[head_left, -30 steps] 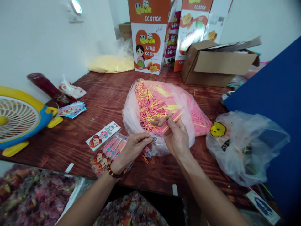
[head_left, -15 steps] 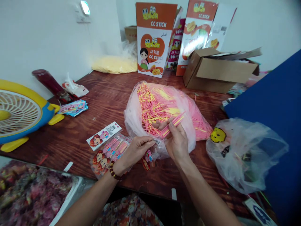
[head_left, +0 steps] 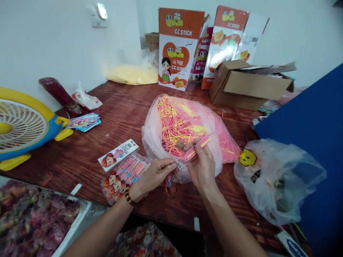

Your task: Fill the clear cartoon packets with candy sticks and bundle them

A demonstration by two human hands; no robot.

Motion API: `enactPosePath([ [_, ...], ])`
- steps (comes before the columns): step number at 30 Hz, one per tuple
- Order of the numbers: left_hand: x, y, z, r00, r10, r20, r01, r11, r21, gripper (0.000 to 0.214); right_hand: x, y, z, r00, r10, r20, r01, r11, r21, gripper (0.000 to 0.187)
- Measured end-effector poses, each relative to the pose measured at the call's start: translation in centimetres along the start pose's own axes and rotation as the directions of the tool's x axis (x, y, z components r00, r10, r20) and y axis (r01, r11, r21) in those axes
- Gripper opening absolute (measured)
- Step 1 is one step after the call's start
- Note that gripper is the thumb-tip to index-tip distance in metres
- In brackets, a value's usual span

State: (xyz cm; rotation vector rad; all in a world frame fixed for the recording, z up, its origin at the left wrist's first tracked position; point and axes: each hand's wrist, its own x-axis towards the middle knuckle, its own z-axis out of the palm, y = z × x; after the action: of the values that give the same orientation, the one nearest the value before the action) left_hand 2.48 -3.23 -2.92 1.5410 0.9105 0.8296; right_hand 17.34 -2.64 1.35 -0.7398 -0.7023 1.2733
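Observation:
My right hand is closed around a small bunch of thin pink and yellow sticks, held slantwise. With thumb and finger, my left hand pinches the edge of a small clear printed packet bearing a barcode; most of it is hidden behind the hand. Just beyond both hands lies a large open plastic bag full of loose pink and yellow sticks. Beside my left wrist are filled printed packets, with a white printed card above them.
A yellow and blue fan stands at the left. At the back are CC Stick boxes and an open brown carton. A clear plastic bag lies at the right, against a blue panel.
The view has shifted slightly. Both hands keep their holds, and the bunch of sticks in my right hand has moved a little to the right.

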Motion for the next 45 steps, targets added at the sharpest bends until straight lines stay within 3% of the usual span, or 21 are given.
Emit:
enactPosePath([
  [10, 0.1, 0.5, 0.2, 0.999, 0.027, 0.033, -0.027, 0.999, -0.023, 0.037, -0.7, 0.2, 0.1, 0.999, -0.025, -0.02, 0.024, 0.999, -0.041, 0.01],
  [18, 0.6, 0.1, 0.6, 1.0, -0.023, -0.008, 0.022, 0.995, -0.101, 0.031, -1.4, 1.3, -2.0, 0.997, -0.064, 0.035, 0.07, 0.97, -0.235, 0.012],
  [22, 1.0, -0.2, 0.8, 0.995, 0.007, -0.102, -0.017, 0.996, -0.093, 0.029, -1.1, 0.3, -2.9, 0.985, 0.07, 0.156, -0.021, 0.955, -0.296, 0.013],
  [25, 1.2, 0.0, 0.8, 0.996, 0.007, -0.09, -0.019, 0.99, -0.138, 0.026, -0.7, -0.9, -2.9, 0.957, 0.17, 0.234, -0.102, 0.955, -0.278, 0.02],
  [30, 1.7, 0.7, 0.9, 0.994, 0.005, -0.107, -0.025, 0.982, -0.185, 0.025, 0.1, -2.1, -2.1, 0.98, 0.067, 0.189, -0.019, 0.969, -0.247, 0.031],
  [33, 2.1, 0.9, 1.0, 0.989, 0.034, -0.147, -0.061, 0.981, -0.182, 0.024, 0.3, -2.3, -1.9, 0.979, 0.016, 0.203, 0.085, 0.875, -0.477, 0.033],
  [36, 2.3, 1.2, 0.8, 0.986, 0.053, -0.159, -0.085, 0.976, -0.199, 0.022, 0.3, -2.8, -2.3, 0.944, 0.084, 0.32, 0.162, 0.727, -0.667, 0.033],
  [38, 2.4, 1.3, 0.7, 0.986, 0.051, -0.157, -0.084, 0.973, -0.214, 0.021, 0.3, -3.3, -2.7, 0.924, 0.096, 0.37, 0.203, 0.695, -0.689, 0.035],
  [41, 2.4, 1.5, 0.5, 0.984, 0.048, -0.171, -0.088, 0.968, -0.236, 0.02, 0.3, -3.7, -3.2, 0.908, -0.032, 0.417, 0.339, 0.642, -0.688, 0.033],
  [45, 2.3, 1.3, 0.4, 0.976, 0.068, -0.208, -0.118, 0.964, -0.239, 0.018, 0.5, -3.8, -3.5, 0.823, -0.081, 0.563, 0.532, 0.46, -0.712, 0.029],
])
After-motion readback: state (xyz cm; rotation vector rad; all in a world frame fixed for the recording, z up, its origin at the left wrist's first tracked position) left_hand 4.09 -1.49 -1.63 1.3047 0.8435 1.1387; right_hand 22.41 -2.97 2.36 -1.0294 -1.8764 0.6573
